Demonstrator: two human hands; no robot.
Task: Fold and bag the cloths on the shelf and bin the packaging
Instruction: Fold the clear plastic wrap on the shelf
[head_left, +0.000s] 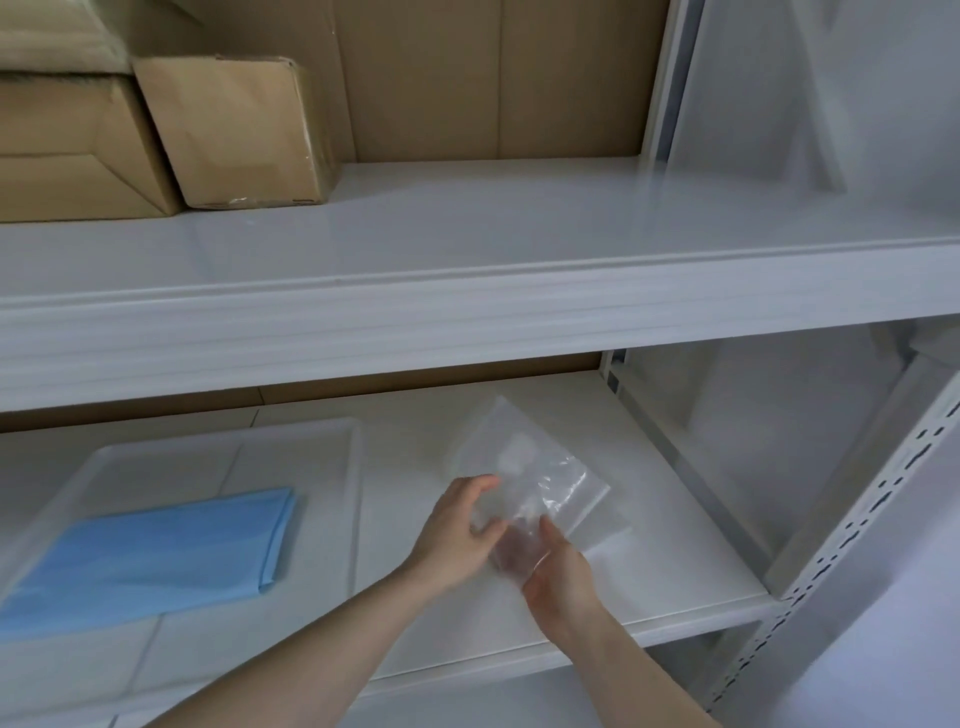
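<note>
From my remote feed: two brown cardboard boxes (78, 150) (244, 130) sit side by side at the left of the upper white shelf board (467, 228), the smaller one tilted against its neighbour. A cardboard sheet (493, 78) backs them; a perforated white upright (852, 525) frames the right.

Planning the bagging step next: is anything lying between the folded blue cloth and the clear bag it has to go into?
Nothing visible does. The folded blue cloth lies in the shallow white tray; only the tray's low rim and bare shelf separate it from the clear plastic bag, gripped by the left hand and right hand.
</note>
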